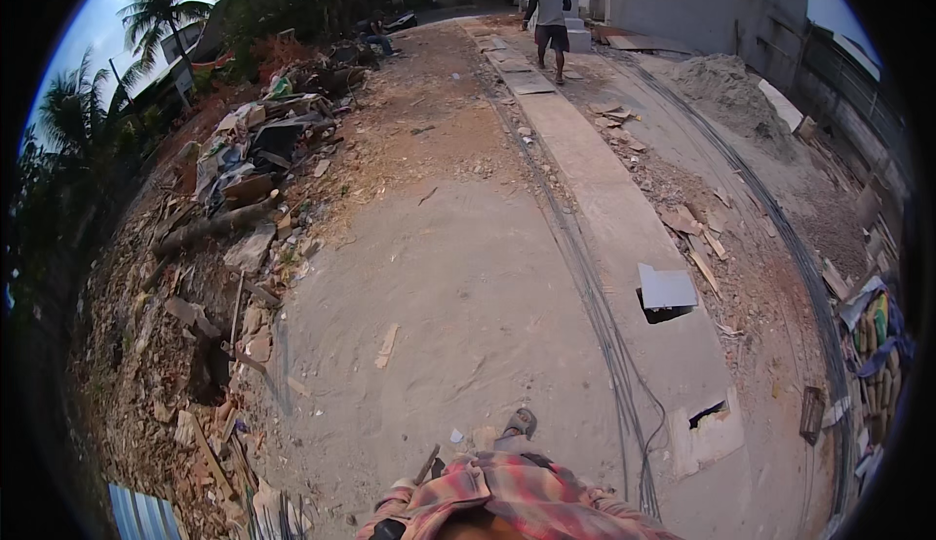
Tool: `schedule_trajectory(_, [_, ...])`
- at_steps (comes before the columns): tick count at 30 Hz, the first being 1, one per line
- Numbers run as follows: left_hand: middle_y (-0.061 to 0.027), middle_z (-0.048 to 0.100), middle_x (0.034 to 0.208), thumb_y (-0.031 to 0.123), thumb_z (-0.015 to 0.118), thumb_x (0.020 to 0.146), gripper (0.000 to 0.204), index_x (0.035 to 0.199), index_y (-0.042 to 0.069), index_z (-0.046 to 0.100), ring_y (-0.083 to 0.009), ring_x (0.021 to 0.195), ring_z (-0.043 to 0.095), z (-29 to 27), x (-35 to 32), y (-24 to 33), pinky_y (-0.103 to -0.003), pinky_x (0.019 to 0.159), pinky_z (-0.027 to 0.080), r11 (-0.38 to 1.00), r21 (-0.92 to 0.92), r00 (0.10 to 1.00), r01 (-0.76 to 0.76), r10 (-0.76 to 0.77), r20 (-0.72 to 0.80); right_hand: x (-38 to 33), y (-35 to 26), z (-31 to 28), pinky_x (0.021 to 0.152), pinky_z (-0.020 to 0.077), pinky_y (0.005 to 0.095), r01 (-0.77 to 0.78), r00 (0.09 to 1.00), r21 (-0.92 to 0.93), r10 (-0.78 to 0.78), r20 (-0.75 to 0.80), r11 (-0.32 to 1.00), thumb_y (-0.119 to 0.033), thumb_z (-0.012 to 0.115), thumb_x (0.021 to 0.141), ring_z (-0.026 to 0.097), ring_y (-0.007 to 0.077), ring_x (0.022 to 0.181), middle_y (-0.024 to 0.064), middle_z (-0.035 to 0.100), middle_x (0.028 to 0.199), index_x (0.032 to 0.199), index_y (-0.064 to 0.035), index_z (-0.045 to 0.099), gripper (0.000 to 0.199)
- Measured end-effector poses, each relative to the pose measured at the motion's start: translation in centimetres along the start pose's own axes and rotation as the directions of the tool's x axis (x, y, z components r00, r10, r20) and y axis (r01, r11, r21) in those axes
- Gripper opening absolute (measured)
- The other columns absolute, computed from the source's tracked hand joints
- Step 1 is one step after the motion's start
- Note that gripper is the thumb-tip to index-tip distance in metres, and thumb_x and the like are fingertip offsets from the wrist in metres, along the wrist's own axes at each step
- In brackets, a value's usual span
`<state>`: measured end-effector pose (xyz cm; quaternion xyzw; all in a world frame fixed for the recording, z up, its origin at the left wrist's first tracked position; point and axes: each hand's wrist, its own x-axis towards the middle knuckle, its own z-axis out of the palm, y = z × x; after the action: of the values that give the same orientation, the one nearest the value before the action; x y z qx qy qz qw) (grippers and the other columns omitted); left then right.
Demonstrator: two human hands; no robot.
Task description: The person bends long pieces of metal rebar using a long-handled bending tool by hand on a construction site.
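Observation:
My red and grey checked shirt (531,486) fills the lower edge, and one sandalled foot (522,423) shows just ahead of it on the grey sandy ground. On the left side of the shirt a dark, narrow stick-like thing (427,464) juts out, with something black beside it. A black patch (388,529) lies lower at my left side; it may be my left hand, but no fingers can be made out. Whether that hand holds the stick-like thing I cannot tell. My right hand is out of sight. Long thin steel bars (609,345) lie on the ground to my right.
A pale concrete strip (585,165) runs ahead, with an opening partly covered by a grey board (668,287) and another broken hole (707,415). Rubble (253,150) lines the left. A person (549,19) walks far ahead; a sand heap (726,96) lies right.

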<state>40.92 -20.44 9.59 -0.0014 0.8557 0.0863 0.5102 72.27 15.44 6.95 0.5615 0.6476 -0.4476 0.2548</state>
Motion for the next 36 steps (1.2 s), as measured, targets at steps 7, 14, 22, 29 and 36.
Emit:
schedule_trajectory(7, [-0.0186, 0.07, 0.098, 0.037, 0.065, 0.077, 0.041, 0.107, 0.01, 0.071, -0.0346, 0.101, 0.066, -6.2, 5.7, 6.4, -0.042, 0.085, 0.051, 0.914, -0.363, 0.968, 0.182, -0.231, -0.095, 7.5, -11.7, -12.0, 0.052, 0.0492, 0.036, -0.023, 0.995, 0.036, 0.027, -0.098, 0.999, -0.028, 0.056, 0.085, 0.065, 0.0222, 0.059, 0.0128, 0.068, 0.074, 0.122, -0.0071, 0.061, 0.044])
schedule_trajectory(14, [-0.0189, 0.07, 0.099, 0.037, 0.065, 0.078, 0.041, 0.108, 0.01, 0.071, -0.0344, 0.101, 0.066, -10.4, 11.2, 20.3, -0.042, 0.086, 0.051, 0.989, -0.141, 0.999, -0.036, 0.035, -0.009, 12.1, -21.7, -19.8, 0.046, 0.0466, 0.034, 0.16, 0.973, 0.349, -0.087, -0.215, 0.923, -0.017, 0.053, 0.082, 0.059, 0.0184, 0.048, 0.01, 0.064, 0.065, 0.131, -0.0083, 0.055, 0.05])
schedule_trajectory(22, [-0.0194, 0.069, 0.099, 0.037, 0.064, 0.078, 0.041, 0.109, 0.01, 0.07, -0.0341, 0.102, 0.066, -20.7, 21.2, 36.6, -0.042, 0.087, 0.051, 0.978, 0.125, 0.984, -0.168, 0.159, 0.074, 13.5, -18.7, -17.2, 0.093, 0.0474, 0.0394, 0.119, 0.992, -0.048, -0.121, -0.023, 0.992, -0.028, 0.056, 0.08, 0.061, 0.0326, 0.111, 0.0211, 0.066, 0.112, 0.119, -0.0054, 0.065, 0.046])
schedule_trajectory(29, [-0.0193, 0.069, 0.101, 0.037, 0.063, 0.08, 0.041, 0.11, 0.012, 0.069, -0.034, 0.101, 0.065, -31.1, 21.4, 59.2, -0.043, 0.088, 0.05, 0.858, 0.404, 0.925, -0.318, 0.375, -0.068, 12.6, -26.5, -23.2, 0.083, 0.0497, 0.0378, -0.148, 0.952, 0.304, 0.219, -0.213, 0.941, -0.025, 0.055, 0.082, 0.065, 0.0299, 0.096, 0.0164, 0.069, 0.101, 0.117, -0.0062, 0.064, 0.041])
schedule_trajectory(36, [-0.0187, 0.069, 0.094, 0.04, 0.062, 0.081, 0.037, 0.105, 0.012, 0.068, -0.0364, 0.095, 0.065, -33.4, 11.3, 84.1, -0.043, 0.08, 0.051, 0.518, 0.249, 0.546, -0.818, 0.835, 0.058, 17.3, -43.0, -38.4, 0.061, 0.0482, 0.0316, 0.136, 0.964, 0.754, 0.091, -0.252, 0.642, -0.014, 0.054, 0.081, 0.066, 0.018, 0.072, 0.0057, 0.066, 0.077, 0.106, -0.001, 0.065, 0.03])
